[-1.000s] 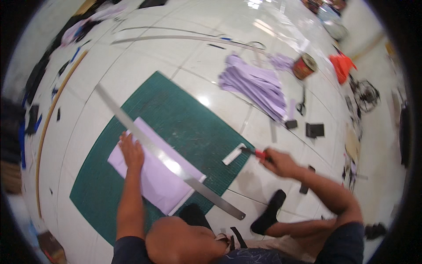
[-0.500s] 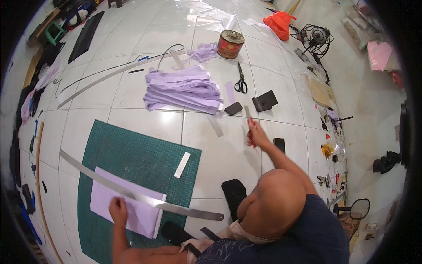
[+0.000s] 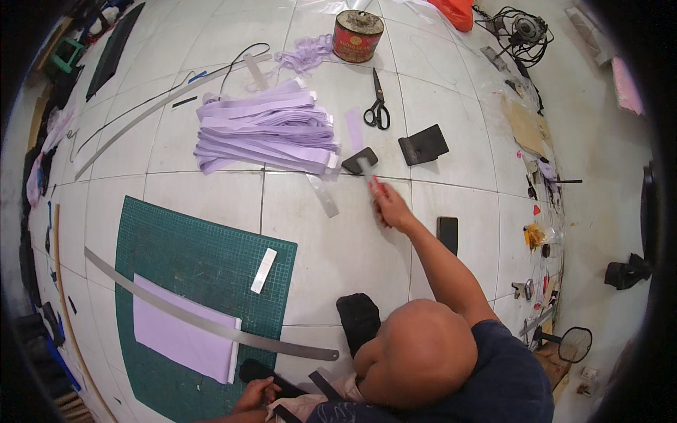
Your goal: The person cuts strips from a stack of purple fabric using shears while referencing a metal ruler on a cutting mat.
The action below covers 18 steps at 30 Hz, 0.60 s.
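Note:
My right hand [image 3: 389,205], arm stretched forward, is closed around a red-handled knife [image 3: 376,185]. Its blade, blurred by motion, lies over a small black block [image 3: 360,161] on the floor. Loosely bent, my left hand [image 3: 257,395] rests near my lap beside a black-covered foot; I see nothing in it. A folded lilac cloth [image 3: 185,338] lies on the green cutting mat [image 3: 204,243], with a long steel ruler [image 3: 169,304] across it. A small white strip [image 3: 264,271] sits on the mat's right part.
Beyond the mat lies a stack of lilac fabric strips [image 3: 264,130]. Black scissors [image 3: 377,106], a red tin [image 3: 357,37], a black bent plate [image 3: 423,144] and a dark phone-like slab [image 3: 447,236] are around my right arm. A fan [image 3: 527,32] stands far right.
My left hand has left the cloth and come back to my lap. My right hand has carried the knife leftward onto the black block. The view has shifted slightly.

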{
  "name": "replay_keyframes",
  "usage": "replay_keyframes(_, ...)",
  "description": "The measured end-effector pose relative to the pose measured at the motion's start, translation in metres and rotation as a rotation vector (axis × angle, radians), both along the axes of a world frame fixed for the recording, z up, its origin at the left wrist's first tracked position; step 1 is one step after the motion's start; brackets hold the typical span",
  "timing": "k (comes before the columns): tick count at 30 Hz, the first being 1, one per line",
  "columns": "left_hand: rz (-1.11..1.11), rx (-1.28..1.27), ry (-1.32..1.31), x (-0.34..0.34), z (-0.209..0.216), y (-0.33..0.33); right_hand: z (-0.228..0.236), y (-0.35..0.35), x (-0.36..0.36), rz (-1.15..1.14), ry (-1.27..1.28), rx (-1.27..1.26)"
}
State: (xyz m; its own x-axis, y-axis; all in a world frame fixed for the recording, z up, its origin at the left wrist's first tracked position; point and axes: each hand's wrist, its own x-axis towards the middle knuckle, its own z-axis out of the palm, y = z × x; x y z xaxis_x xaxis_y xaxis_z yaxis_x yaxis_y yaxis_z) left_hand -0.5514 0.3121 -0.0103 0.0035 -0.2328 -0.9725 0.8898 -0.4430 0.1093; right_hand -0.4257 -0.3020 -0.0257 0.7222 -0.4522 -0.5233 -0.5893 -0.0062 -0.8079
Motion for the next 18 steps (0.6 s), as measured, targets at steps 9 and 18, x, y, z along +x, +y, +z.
replay_keyframes(9, 0.024, 0.108, -0.117, -0.010, 0.020, -0.020, 0.002, -0.004, -0.009, -0.051, -0.043, -0.016)
replay_keyframes(18, 0.094, 0.193, -0.064, -0.016, 0.009, -0.021, -0.003, -0.018, -0.027, -0.041, -0.109, 0.016)
